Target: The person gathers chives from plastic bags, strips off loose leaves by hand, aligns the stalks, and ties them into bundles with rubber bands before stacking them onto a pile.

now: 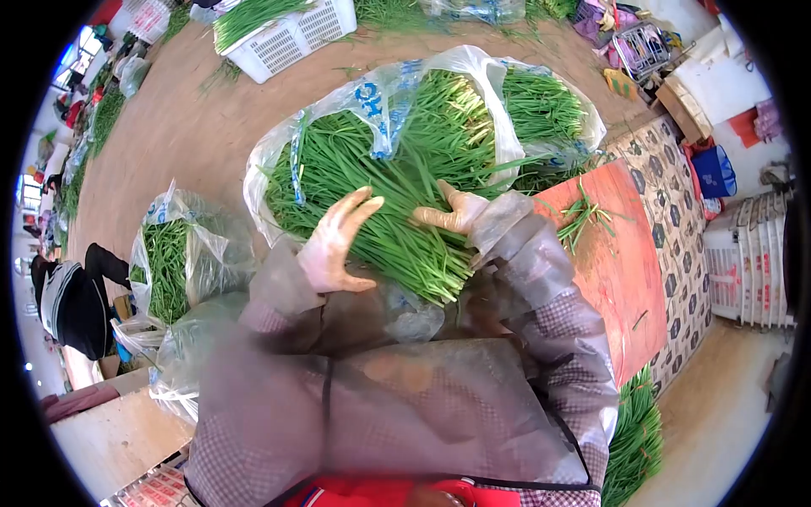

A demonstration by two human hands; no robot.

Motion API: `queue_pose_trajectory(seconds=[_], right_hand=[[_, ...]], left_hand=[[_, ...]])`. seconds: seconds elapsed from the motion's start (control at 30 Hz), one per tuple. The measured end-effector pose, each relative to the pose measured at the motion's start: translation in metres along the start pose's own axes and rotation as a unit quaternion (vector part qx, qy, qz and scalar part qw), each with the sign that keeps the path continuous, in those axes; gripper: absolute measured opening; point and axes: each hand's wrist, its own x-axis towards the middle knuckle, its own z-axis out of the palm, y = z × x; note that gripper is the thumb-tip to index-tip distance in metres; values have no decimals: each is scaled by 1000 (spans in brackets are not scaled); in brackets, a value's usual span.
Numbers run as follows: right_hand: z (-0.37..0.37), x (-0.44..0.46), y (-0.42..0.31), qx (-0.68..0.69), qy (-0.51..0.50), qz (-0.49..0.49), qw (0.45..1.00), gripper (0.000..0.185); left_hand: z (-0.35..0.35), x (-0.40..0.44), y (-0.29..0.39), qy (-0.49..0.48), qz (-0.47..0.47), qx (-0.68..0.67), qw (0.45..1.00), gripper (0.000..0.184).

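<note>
A loose bunch of green garlic chives lies at a slant in front of me, its pale cut ends toward my body. My left hand, in a thin pale glove, is beside the bunch on the left, fingers spread and thumb apart, holding nothing. My right hand, gloved too, rests against the bunch's right side with fingers stretched across the stalks and thumb raised. Beyond the hands, a large clear plastic bag with blue print holds several more bunches of chives; the front bunch partly overlaps it.
A red board with a few loose stalks lies on my right. A smaller bag of greens stands at left. A white crate with chives is farther back. Stacked white crates stand far right. A person is at far left.
</note>
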Motion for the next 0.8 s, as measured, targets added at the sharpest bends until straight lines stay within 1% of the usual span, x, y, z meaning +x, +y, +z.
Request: queue_pose_trajectory(seconds=[0.03, 0.07, 0.1, 0.13, 0.17, 0.2, 0.23, 0.27, 0.3, 0.33, 0.37, 0.4, 0.43, 0.47, 0.5, 0.53, 0.57, 0.6, 0.63, 0.67, 0.73, 0.77, 0.8], right_hand=[[13, 16, 19, 28, 6, -20, 999, 95], [20, 27, 31, 56, 11, -39, 998, 93], [19, 31, 32, 150, -20, -26, 988, 87], [16, 34, 30, 145, -23, -31, 989, 87], [13, 38, 27, 224, -75, -2, 972, 83], [11, 42, 24, 302, -127, 28, 944, 79], [12, 49, 22, 235, -116, 48, 964, 75], [15, 52, 21, 232, -116, 46, 965, 75], [18, 54, 21, 248, -135, 24, 959, 75], [7, 44, 3, 232, -151, 15, 961, 76], [-3, 32, -15, 215, -168, 6, 962, 78], [-6, 28, -28, 213, -166, 4, 963, 78], [-7, 27, -39, 144, -191, 62, 969, 84], [-7, 23, -50, 75, -216, 121, 966, 90], [-13, 11, -72, -8, -236, 157, 959, 82], [-1, 8, -62, -8, -235, 157, 959, 82], [17, 9, -42, 13, -224, 41, 974, 77], [19, 2, -48, 27, -199, 15, 980, 79], [22, -5, -54, 41, -174, -13, 984, 80], [24, -12, -60, 53, -150, -41, 986, 82], [31, -27, -68, 181, -126, -150, 964, 81], [33, -34, -71, 244, -113, -204, 941, 83], [33, -43, -76, 241, -112, -207, 942, 83]], left_hand=[[-1, -12, -7, 26, -2, -59, 998, 85], [3, -32, -19, -57, -164, -233, 957, 60], [14, -41, -33, -151, -252, -244, 924, 51], [22, -43, -42, -239, -337, -252, 875, 43], [31, -46, -46, -231, -338, -250, 877, 43], [40, -42, -41, -254, -359, -194, 877, 46], [50, -42, -40, -277, -380, -138, 872, 50], [70, -49, -51, -274, -381, -138, 872, 50], [97, -58, -68, -158, -314, -277, 894, 56], [97, -52, -58, -37, -235, -407, 882, 63], [87, -49, -53, -115, -301, -457, 829, 84], [95, -47, -48, -113, -299, -456, 830, 84], [109, -48, -44, -22, -310, -526, 792, 84], [121, -49, -46, 68, -317, -589, 740, 84], [128, -51, -53, 68, -300, -647, 698, 83], [123, -52, -47, 68, -299, -646, 699, 83], [119, -55, -41, 86, -261, -679, 680, 77], [111, -58, -31, 106, -222, -710, 660, 71], [101, -59, -20, 107, -207, -725, 649, 76], [100, -63, -22, 109, -205, -724, 650, 76], [96, -70, -24, 89, -179, -729, 655, 82], [94, -73, -19, 107, -190, -730, 647, 85], [85, -72, -7, 109, -187, -729, 650, 85]])
